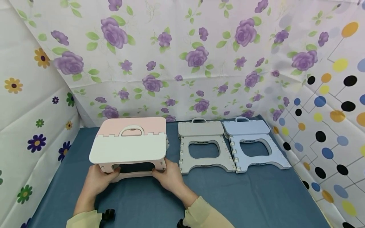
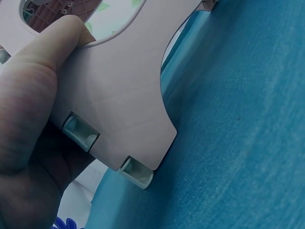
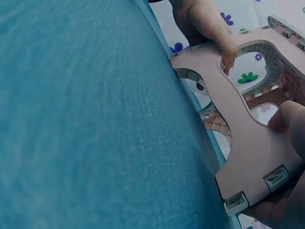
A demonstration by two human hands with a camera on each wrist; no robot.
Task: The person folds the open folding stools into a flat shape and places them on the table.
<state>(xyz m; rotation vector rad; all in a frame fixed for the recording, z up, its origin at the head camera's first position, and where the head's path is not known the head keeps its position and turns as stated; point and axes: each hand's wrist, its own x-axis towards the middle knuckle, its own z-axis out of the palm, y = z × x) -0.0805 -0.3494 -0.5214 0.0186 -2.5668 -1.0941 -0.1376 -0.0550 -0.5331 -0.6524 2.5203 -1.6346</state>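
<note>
A pink-and-white folding step stool [image 1: 128,148] stands unfolded at the left of the table, its seat level and its small white handle showing on top. At the near left corner, my left hand [image 1: 98,179] grips the leg panel, with the thumb hooked into the panel's cutout in the left wrist view. My right hand [image 1: 171,177] grips the near right side of that panel, thumb at the cutout's edge in the right wrist view. Fingers behind the panel are partly hidden. Whether the feet bear fully on the cloth, I cannot tell.
Right of the pink stool, a grey folding stool [image 1: 201,129] and a light-blue folding stool [image 1: 246,128] lie folded flat, side by side. Blue cloth [image 1: 242,202] covers the table. Flowered sheeting [image 1: 176,63] hangs behind, and dotted sheeting [image 1: 336,133] at the right.
</note>
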